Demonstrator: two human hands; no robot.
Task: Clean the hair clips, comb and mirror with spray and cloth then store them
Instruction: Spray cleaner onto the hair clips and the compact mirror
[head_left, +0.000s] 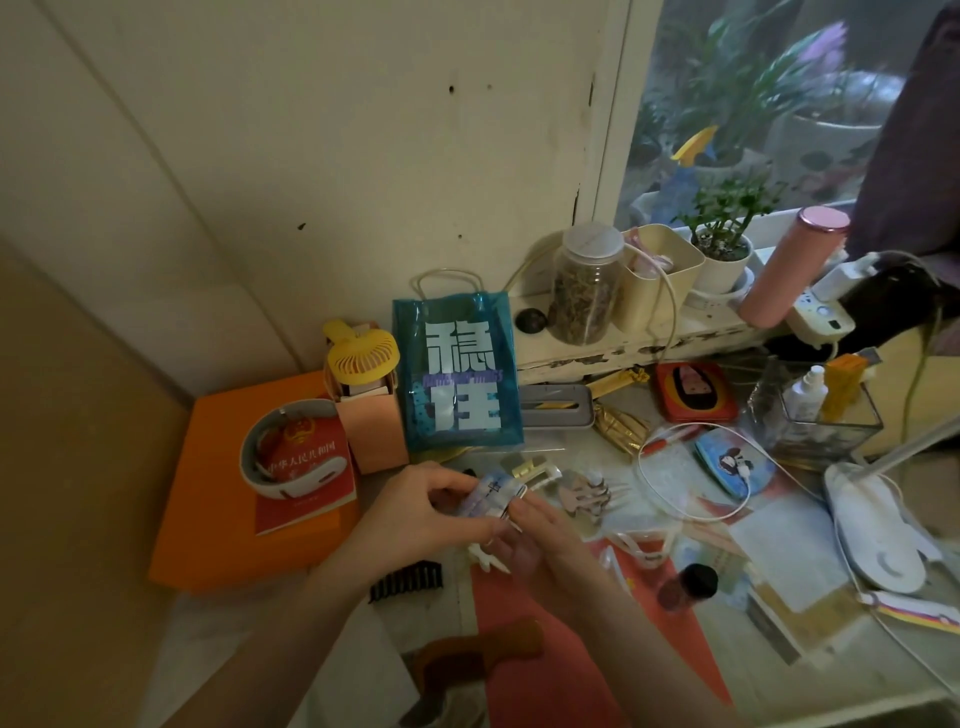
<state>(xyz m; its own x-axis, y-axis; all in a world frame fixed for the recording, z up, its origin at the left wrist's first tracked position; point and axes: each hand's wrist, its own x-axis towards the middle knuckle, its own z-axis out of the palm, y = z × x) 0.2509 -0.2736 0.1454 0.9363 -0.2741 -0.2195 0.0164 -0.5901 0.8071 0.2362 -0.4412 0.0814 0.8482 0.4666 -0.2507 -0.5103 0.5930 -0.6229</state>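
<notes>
Both hands meet over the cluttered table, sharing a small pale packet (491, 498) with bluish-lilac print and a white edge; it may be a wipe pack or folded cloth, too blurred to tell. The left hand (431, 512) pinches its left end with thumb and curled fingers, while the right hand (540, 540) holds its right end from below, fingers bent. Just beyond the hands lie a cream claw clip (535, 470) and pinkish clips (589, 496). Under the wrists sits a black toothed clip (408, 579), and nearer the body a brown comb (478, 657). A blue bag (457, 374) stands behind the hands.
</notes>
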